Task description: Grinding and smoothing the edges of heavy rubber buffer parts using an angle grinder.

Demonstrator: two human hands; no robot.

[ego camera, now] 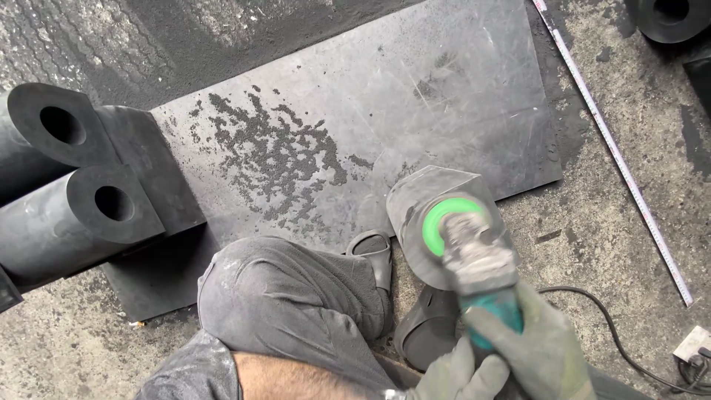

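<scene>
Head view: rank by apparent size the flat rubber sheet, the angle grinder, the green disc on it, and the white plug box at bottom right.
1. flat rubber sheet, largest by far.
2. angle grinder, though it is nearer the camera, which inflates it.
3. green disc.
4. white plug box, cut by the frame edge, so its place against the disc is unsure.

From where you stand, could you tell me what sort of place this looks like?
Probably a workshop floor where rubber parts are cut or ground. A gloved right hand grips a green angle grinder on a black block, dark crumbs litter a flat black sheet, and hollow black profiles lie beside a measuring tape.
</scene>
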